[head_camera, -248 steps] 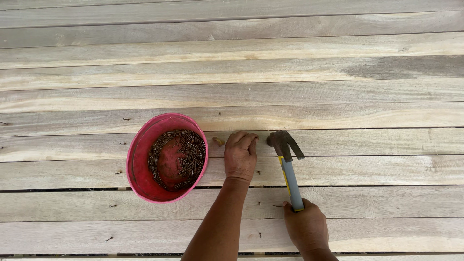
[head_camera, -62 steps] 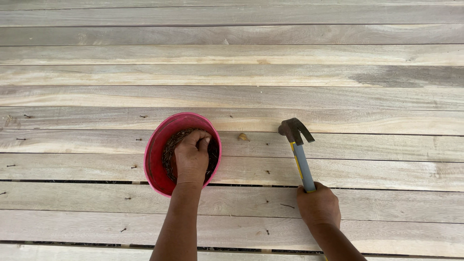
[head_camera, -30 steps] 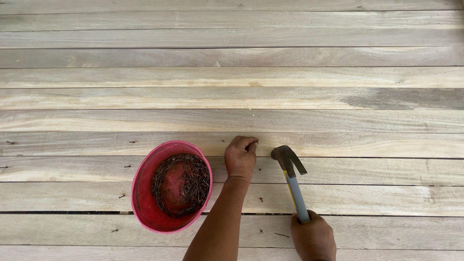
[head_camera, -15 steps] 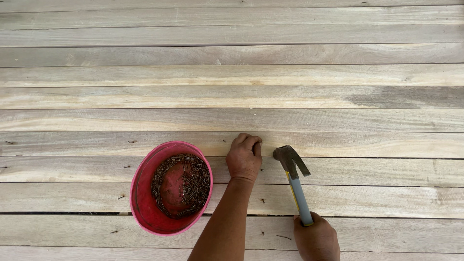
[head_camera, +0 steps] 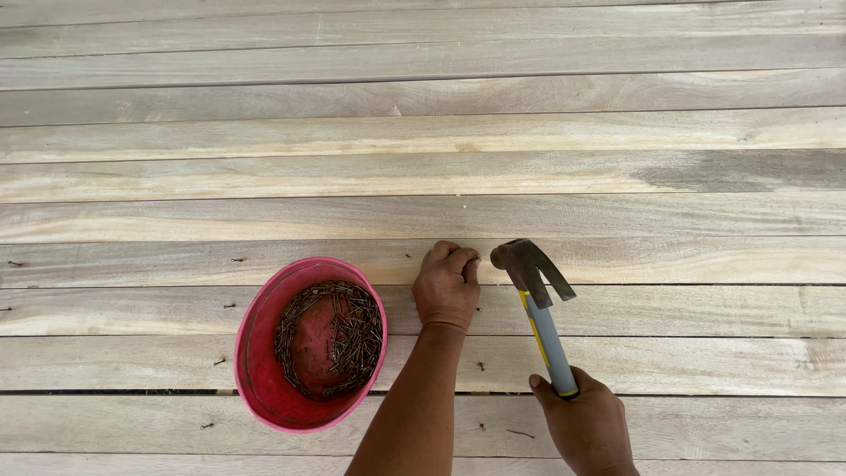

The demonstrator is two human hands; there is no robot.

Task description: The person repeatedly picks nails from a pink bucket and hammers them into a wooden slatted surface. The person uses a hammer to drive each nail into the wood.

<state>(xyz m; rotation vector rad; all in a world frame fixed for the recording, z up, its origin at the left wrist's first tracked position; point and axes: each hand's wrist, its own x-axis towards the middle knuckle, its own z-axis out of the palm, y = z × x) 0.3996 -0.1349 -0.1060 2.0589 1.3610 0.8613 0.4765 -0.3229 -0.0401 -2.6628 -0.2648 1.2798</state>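
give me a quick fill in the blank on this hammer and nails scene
1. The right hand grips a claw ____ by its grey and yellow handle.
2. The round pink bowl holds a heap of small dark ____.
3. The left hand rests with its fingers pinched on the ____ planks, beside the tool's head.
4. The bowl lies to the ____ of the left hand.

Missing words: hammer; nails; wooden; left

The left hand [head_camera: 447, 286] hides whatever its curled fingertips pinch. The right hand [head_camera: 586, 427] is cut off below, covering the hammer [head_camera: 538, 304] handle's end.
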